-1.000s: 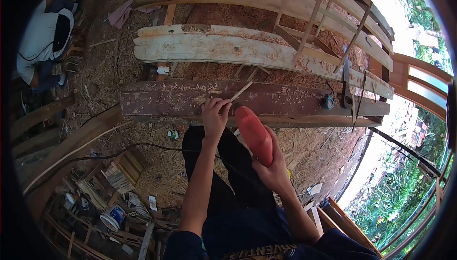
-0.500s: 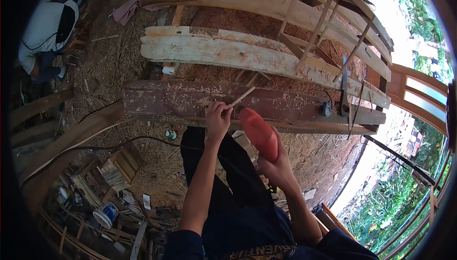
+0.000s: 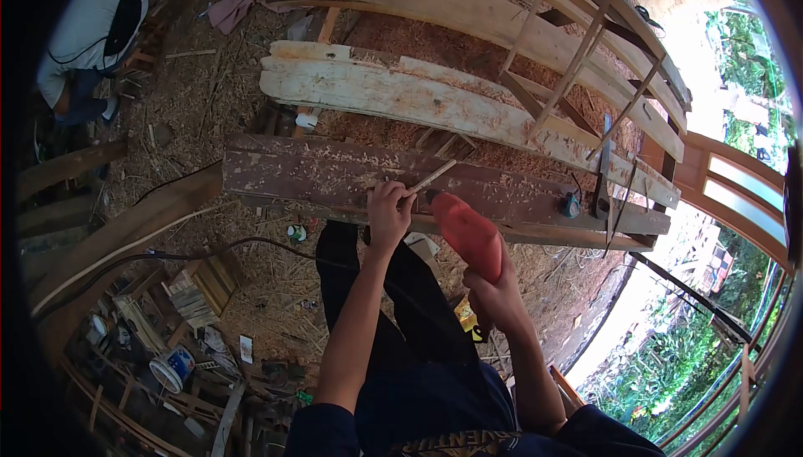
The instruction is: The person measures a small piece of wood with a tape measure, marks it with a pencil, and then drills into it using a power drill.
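My left hand (image 3: 387, 216) is closed around the near end of a thin wooden stick (image 3: 437, 175), which points away to the upper right over the brown plank (image 3: 301, 162). In my right hand (image 3: 495, 302) is a red power drill (image 3: 470, 235), held by its handle with the fingers wrapped round it. The drill's dark nose sits close to the stick, just right of my left fingers. Wood shavings are scattered over the plank.
Farther off lie a pale, rough board (image 3: 360, 89) and more long boards, with a wooden frame (image 3: 556, 81) across them. A blue tape measure (image 3: 570, 204) rests on the plank's right part. At the upper left a person (image 3: 92, 30) bends over. A white bucket (image 3: 173, 369) stands lower left.
The drill and my right hand have shifted slightly right and down. My left hand still holds the stick in nearly the same place; the whole view has tilted a little.
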The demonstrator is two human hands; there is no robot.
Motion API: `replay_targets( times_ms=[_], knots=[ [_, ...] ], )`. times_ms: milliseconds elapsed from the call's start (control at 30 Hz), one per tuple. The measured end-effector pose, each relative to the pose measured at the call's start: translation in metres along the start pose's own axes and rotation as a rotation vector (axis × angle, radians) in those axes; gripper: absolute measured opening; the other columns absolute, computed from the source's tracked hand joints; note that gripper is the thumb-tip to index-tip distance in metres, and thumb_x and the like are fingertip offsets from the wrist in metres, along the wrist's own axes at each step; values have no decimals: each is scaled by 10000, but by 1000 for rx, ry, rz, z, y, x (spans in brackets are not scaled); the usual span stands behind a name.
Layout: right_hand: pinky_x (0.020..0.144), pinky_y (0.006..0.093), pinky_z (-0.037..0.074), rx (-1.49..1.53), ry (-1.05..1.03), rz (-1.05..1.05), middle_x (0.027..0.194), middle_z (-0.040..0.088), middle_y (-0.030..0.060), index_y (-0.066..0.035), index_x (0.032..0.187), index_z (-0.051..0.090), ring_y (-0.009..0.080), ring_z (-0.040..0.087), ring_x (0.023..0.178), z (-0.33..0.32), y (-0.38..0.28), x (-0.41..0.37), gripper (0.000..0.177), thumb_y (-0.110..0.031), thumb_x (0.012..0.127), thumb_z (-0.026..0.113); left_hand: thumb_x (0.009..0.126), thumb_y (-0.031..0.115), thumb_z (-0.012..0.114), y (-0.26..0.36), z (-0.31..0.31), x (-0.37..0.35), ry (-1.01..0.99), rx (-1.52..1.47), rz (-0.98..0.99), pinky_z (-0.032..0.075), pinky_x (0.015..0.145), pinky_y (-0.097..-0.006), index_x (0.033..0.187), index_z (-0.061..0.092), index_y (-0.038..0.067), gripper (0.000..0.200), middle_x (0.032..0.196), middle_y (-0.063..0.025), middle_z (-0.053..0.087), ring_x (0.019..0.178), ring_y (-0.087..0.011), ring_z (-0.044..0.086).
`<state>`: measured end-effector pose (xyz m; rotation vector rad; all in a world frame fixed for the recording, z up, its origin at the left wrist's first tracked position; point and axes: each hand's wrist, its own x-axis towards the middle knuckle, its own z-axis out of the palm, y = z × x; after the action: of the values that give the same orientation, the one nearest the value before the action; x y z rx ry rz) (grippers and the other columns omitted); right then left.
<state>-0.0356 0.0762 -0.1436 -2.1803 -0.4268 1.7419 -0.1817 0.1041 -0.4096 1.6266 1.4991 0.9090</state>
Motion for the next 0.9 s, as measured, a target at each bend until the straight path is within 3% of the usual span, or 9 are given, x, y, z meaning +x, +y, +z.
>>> replay_targets(
  times_ms=[100,367,600,900],
  knots=[
    [1023,368,493,-55,19,-89,1273,617,177,-63,1605,326,281,639,1161,-2,7,5,857,-19,789,588,875,147,796,1,-1,1,-11,5,-6,421,825,-441,875,706,69,119,936,-45,646,918,-294,592],
    [1053,368,469,-200,80,-375,1332,595,195,-48,1577,364,276,607,1218,12,10,5,830,-13,780,593,873,118,798,3,-2,1,-17,-3,-10,419,815,-440,892,711,72,100,945,-29,642,917,-281,584],
    [1008,357,496,-79,30,-91,1320,605,173,-77,1608,330,259,622,1171,8,-5,1,877,-23,782,621,878,112,796,2,-2,1,-4,-21,2,419,811,-437,889,709,76,95,942,-24,642,909,-277,584],
    [1086,377,454,-171,38,-232,1386,591,199,-69,1600,344,292,595,1282,4,4,10,877,-28,775,637,846,96,808,1,-1,1,9,-22,-3,428,796,-435,884,703,90,112,933,-29,645,900,-286,594]
  ],
)
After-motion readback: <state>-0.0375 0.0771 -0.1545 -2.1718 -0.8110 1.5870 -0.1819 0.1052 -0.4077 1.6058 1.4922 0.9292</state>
